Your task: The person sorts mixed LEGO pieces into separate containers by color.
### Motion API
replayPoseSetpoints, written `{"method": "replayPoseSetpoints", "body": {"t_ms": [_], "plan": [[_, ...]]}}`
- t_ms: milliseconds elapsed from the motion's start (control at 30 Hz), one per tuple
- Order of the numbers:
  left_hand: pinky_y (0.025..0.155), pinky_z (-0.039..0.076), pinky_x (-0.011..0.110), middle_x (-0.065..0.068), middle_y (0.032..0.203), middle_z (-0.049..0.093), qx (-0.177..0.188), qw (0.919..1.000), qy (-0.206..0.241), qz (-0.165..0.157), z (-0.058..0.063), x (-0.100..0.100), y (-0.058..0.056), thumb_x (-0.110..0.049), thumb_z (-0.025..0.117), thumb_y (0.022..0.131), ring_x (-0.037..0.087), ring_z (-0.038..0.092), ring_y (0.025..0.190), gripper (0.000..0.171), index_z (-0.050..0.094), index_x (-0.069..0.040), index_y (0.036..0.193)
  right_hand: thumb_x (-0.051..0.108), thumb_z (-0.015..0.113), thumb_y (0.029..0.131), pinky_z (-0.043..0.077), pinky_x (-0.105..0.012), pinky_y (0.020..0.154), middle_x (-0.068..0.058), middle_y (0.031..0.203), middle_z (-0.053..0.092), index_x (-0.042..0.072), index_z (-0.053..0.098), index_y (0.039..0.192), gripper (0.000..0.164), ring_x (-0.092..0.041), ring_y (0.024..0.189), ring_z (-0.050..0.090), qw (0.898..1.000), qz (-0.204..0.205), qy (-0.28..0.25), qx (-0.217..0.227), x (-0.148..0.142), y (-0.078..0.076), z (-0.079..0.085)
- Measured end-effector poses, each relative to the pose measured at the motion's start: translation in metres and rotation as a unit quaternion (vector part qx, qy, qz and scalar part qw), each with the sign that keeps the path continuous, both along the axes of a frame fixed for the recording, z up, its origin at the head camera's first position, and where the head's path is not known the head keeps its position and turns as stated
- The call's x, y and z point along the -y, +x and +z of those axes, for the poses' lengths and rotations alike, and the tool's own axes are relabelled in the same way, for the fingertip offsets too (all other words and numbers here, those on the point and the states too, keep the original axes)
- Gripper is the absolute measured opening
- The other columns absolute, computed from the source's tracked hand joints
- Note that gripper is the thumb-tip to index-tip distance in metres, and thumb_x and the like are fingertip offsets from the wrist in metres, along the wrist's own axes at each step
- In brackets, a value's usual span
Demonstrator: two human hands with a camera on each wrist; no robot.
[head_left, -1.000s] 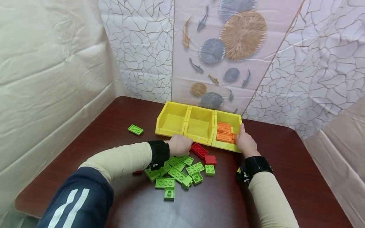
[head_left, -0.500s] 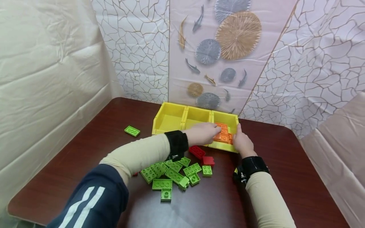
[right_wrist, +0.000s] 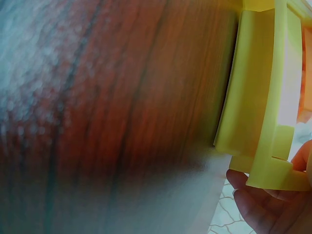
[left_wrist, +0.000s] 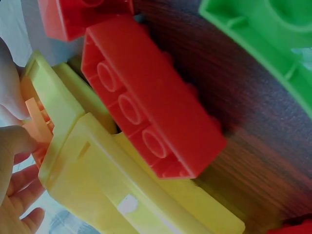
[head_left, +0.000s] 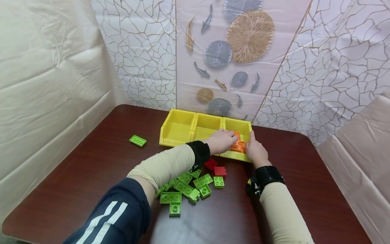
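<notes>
From the left hand (head_left: 221, 141), at 10 o'clock, the left compartment (head_left: 179, 130) of the yellow bin (head_left: 167, 140) is free from above. At 3 o'clock, the right compartment (head_left: 242, 127) is crowded by orange bricks (head_left: 238, 146), and the right hand (head_left: 257, 152) grips its wall. Red bricks (head_left: 220, 171) and green bricks (head_left: 183, 188) hinder a low path between 6 and 8 o'clock. At 4 o'clock, past the right hand, the table (head_left: 317, 193) leaves room.

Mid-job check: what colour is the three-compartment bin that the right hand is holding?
Yellow; the bin shows best in the head view.
</notes>
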State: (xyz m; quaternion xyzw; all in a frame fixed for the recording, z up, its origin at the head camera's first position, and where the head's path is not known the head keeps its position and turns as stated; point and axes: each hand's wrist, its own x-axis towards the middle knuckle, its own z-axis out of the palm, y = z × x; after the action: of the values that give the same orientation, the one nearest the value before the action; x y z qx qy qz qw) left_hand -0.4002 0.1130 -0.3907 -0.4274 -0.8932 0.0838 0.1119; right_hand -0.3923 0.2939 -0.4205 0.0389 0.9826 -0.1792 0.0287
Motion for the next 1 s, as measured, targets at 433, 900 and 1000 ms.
{"method": "replayPoseSetpoints", "body": {"t_ms": [433,900,1000], "plan": [[0.087,0.039,0.033,0.001,0.114,0.055,-0.013,0.9994,0.023,-0.023,0.012,0.028,0.013,-0.024,0.05,0.095,0.017,0.053,0.102,0.025,0.058,-0.017,0.118,0.019,0.027,0.1,0.04,-0.041,0.064,-0.031,0.116,0.05,0.007,-0.013,0.147,0.063,-0.033,0.082,0.053,1.0,0.001,-0.004,0.002,0.005,0.0,0.001],[0.082,0.044,0.03,-0.002,0.106,0.06,0.058,0.9892,-0.075,-0.111,-0.015,0.09,0.037,-0.024,0.061,0.088,0.017,0.055,0.096,0.025,0.06,-0.015,0.112,0.019,0.026,0.1,0.041,-0.043,0.064,-0.032,0.117,0.051,0.005,-0.011,0.147,0.062,-0.034,0.085,0.055,1.0,0.006,0.003,-0.011,0.001,-0.001,-0.001],[0.085,0.043,0.03,-0.002,0.111,0.06,0.075,0.9896,-0.088,-0.085,-0.02,0.09,0.038,-0.024,0.062,0.088,0.016,0.054,0.101,0.031,0.058,-0.017,0.118,0.019,0.026,0.1,0.041,-0.043,0.064,-0.033,0.117,0.05,0.005,-0.012,0.147,0.061,-0.035,0.085,0.055,1.0,0.009,0.001,-0.005,0.002,-0.001,-0.002]]}}
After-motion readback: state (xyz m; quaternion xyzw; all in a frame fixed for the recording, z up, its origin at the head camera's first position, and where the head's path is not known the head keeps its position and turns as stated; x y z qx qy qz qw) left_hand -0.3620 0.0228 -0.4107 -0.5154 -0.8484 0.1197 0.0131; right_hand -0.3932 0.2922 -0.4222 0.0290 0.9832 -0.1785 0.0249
